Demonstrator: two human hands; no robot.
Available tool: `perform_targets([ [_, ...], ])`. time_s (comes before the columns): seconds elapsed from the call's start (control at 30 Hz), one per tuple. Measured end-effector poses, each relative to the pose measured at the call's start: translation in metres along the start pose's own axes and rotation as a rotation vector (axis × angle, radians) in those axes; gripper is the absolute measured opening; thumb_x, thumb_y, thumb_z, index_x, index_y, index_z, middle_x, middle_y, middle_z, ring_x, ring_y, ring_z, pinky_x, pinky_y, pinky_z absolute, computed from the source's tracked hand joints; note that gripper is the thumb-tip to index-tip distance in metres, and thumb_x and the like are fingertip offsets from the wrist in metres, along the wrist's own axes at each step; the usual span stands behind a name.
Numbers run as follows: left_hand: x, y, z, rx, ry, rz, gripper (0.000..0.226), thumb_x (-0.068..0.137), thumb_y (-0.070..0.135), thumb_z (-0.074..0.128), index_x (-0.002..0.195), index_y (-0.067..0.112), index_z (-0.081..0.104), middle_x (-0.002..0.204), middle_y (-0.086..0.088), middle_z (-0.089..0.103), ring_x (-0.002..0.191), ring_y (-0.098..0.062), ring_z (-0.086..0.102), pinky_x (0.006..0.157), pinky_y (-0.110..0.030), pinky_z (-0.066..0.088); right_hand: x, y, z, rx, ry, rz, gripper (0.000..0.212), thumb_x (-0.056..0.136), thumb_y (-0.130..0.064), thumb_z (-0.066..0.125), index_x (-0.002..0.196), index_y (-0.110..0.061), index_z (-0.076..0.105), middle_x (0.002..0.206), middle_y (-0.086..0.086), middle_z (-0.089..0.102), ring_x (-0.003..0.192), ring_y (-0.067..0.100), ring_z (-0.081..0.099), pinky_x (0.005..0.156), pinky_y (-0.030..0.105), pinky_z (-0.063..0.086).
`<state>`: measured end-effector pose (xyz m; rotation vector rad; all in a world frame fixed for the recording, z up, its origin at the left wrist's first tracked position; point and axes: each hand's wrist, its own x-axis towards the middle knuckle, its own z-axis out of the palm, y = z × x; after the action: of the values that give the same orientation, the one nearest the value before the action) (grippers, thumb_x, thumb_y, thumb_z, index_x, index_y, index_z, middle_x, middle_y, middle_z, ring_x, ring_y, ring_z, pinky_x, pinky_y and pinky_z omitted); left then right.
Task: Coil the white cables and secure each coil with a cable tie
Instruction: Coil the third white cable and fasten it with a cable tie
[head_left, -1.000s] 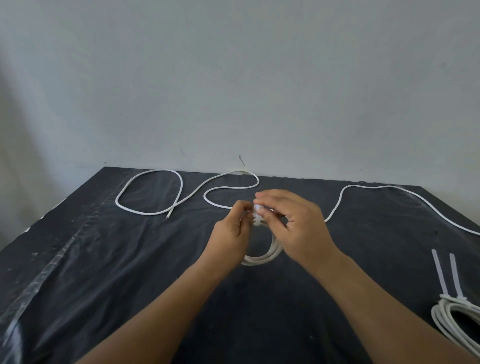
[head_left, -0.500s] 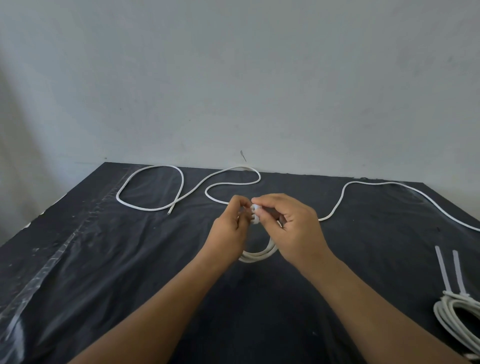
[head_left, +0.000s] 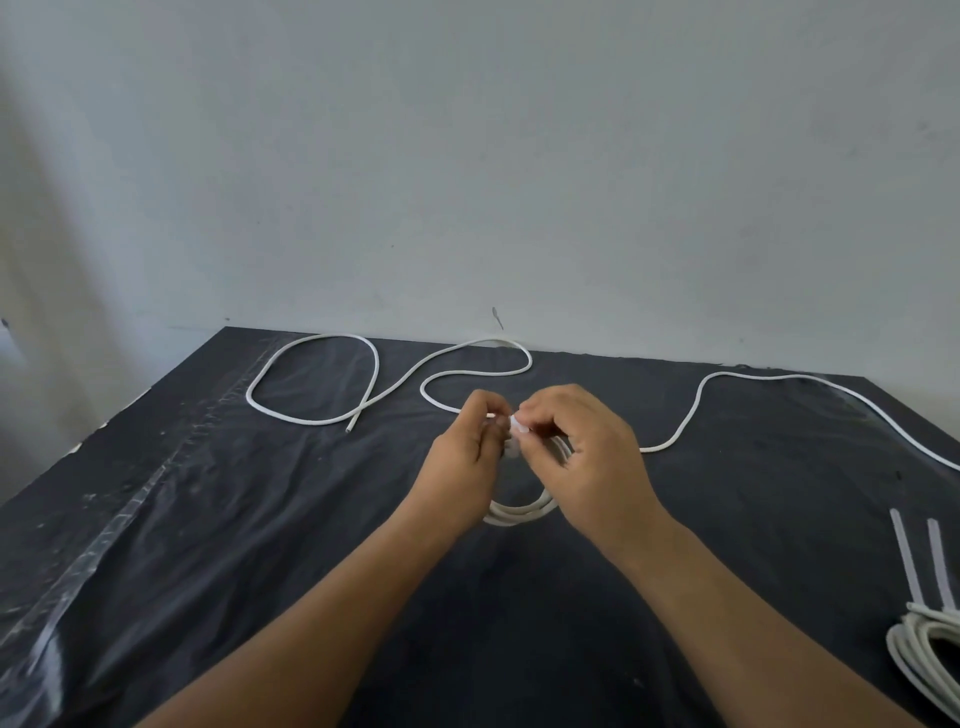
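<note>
Forearms angle in from the bottom edge and converge mid-desk (head_left: 208, 519). The left hand (head_left: 462, 457) and right hand (head_left: 597, 467) both have curled fingers, their tips pinching a white cable tie (head_left: 518, 427) at the top of a small cable coil (head_left: 519, 515). Its lower arc shows between the wrists; can't tell if it touches the desk. An uncoiled cable (head_left: 311, 420) snakes behind. A tied coil (head_left: 919, 649) sits at the right edge.

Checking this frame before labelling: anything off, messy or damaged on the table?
Nothing spilled or damaged. Minor: the loose cable runs out of frame on the right, the clear strip on the table's left side is wrinkled, and the finished coil at the right edge has two long tie tails sticking out.
</note>
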<state>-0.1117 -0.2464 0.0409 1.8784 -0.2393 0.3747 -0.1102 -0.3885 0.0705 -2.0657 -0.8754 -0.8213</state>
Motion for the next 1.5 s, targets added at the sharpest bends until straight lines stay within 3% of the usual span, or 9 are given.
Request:
perform_targets([
  [0.1, 0.001, 0.0, -0.003, -0.085, -0.01, -0.065, 0.015, 0.1, 0.017, 0.037, 0.09, 0.023, 0.047, 0.059, 0.005, 0.048, 0.051, -0.013, 0.042, 0.051, -0.038, 0.041, -0.005, 0.001, 0.004, -0.027, -0.009, -0.102, 0.006, 0.083, -0.001, 0.066, 0.081, -0.007, 0.065, 0.089, 0.002, 0.064, 0.083, 0.01, 0.061, 0.074, 0.024, 0.051],
  [0.3, 0.004, 0.0, -0.006, -0.261, 0.007, -0.282, 0.016, 0.102, 0.021, 0.038, 0.091, 0.009, 0.043, 0.067, -0.004, 0.045, 0.051, -0.009, 0.04, 0.046, -0.022, 0.04, -0.014, 0.0, 0.004, -0.111, -0.042, -0.163, 0.01, 0.087, -0.008, 0.06, 0.085, -0.005, 0.069, 0.093, 0.005, 0.065, 0.087, 0.01, 0.059, 0.082, 0.015, 0.046],
  [0.43, 0.005, 0.004, -0.004, -0.27, 0.036, -0.303, 0.016, 0.101, 0.02, 0.04, 0.088, 0.01, 0.042, 0.062, -0.002, 0.046, 0.048, -0.009, 0.04, 0.045, -0.023, 0.04, -0.024, -0.001, 0.008, -0.183, -0.116, -0.205, 0.01, 0.087, -0.009, 0.06, 0.089, -0.007, 0.071, 0.094, 0.004, 0.066, 0.086, 0.017, 0.061, 0.08, 0.026, 0.05],
  [0.73, -0.009, -0.007, 0.003, -0.095, -0.035, -0.146, 0.02, 0.098, 0.017, 0.044, 0.078, 0.017, 0.041, 0.055, 0.005, 0.043, 0.053, -0.018, 0.035, 0.054, -0.037, 0.036, 0.023, -0.004, -0.016, -0.104, -0.048, 0.141, 0.01, 0.081, -0.013, 0.071, 0.073, -0.016, 0.066, 0.075, -0.006, 0.064, 0.066, 0.003, 0.053, 0.064, 0.018, 0.043],
  [0.9, 0.007, 0.006, -0.011, -0.224, 0.122, -0.219, 0.02, 0.098, 0.014, 0.045, 0.079, 0.016, 0.042, 0.056, -0.002, 0.043, 0.044, -0.014, 0.036, 0.047, -0.03, 0.036, -0.009, -0.019, -0.006, -0.265, -0.182, -0.173, 0.011, 0.086, -0.01, 0.059, 0.076, -0.008, 0.064, 0.08, 0.003, 0.059, 0.075, 0.02, 0.05, 0.068, 0.033, 0.045],
  [1.07, 0.008, 0.034, -0.012, -0.453, 0.113, -0.262, 0.018, 0.1, 0.016, 0.043, 0.083, 0.012, 0.041, 0.055, 0.0, 0.04, 0.04, -0.008, 0.033, 0.039, -0.024, 0.033, -0.027, -0.019, 0.002, -0.275, -0.135, -0.217, 0.014, 0.088, -0.005, 0.059, 0.074, -0.005, 0.063, 0.079, 0.007, 0.06, 0.071, 0.024, 0.052, 0.065, 0.037, 0.047],
  [1.23, 0.0, 0.015, -0.015, -0.109, 0.081, -0.019, 0.016, 0.094, 0.024, 0.047, 0.078, 0.026, 0.044, 0.06, 0.004, 0.049, 0.051, -0.016, 0.037, 0.053, -0.038, 0.037, 0.018, -0.035, -0.024, -0.056, 0.052, 0.024, 0.014, 0.081, -0.005, 0.068, 0.071, -0.011, 0.063, 0.075, 0.0, 0.062, 0.069, 0.012, 0.055, 0.066, 0.024, 0.046],
  [1.37, -0.011, 0.012, -0.009, 0.055, 0.003, -0.002, 0.017, 0.096, 0.025, 0.047, 0.079, 0.023, 0.044, 0.056, 0.013, 0.05, 0.054, -0.015, 0.042, 0.057, -0.037, 0.041, 0.042, -0.026, -0.033, 0.012, 0.057, 0.28, 0.012, 0.083, -0.013, 0.07, 0.072, -0.013, 0.064, 0.079, -0.002, 0.066, 0.072, 0.009, 0.06, 0.066, 0.02, 0.047],
  [1.5, -0.001, 0.023, -0.016, -0.123, 0.1, -0.109, 0.019, 0.098, 0.015, 0.045, 0.079, 0.017, 0.043, 0.059, 0.0, 0.047, 0.049, -0.015, 0.039, 0.05, -0.03, 0.038, 0.008, -0.037, -0.024, -0.027, -0.084, -0.023, 0.007, 0.083, -0.01, 0.063, 0.077, -0.012, 0.064, 0.08, -0.001, 0.064, 0.075, 0.008, 0.057, 0.071, 0.02, 0.045],
])
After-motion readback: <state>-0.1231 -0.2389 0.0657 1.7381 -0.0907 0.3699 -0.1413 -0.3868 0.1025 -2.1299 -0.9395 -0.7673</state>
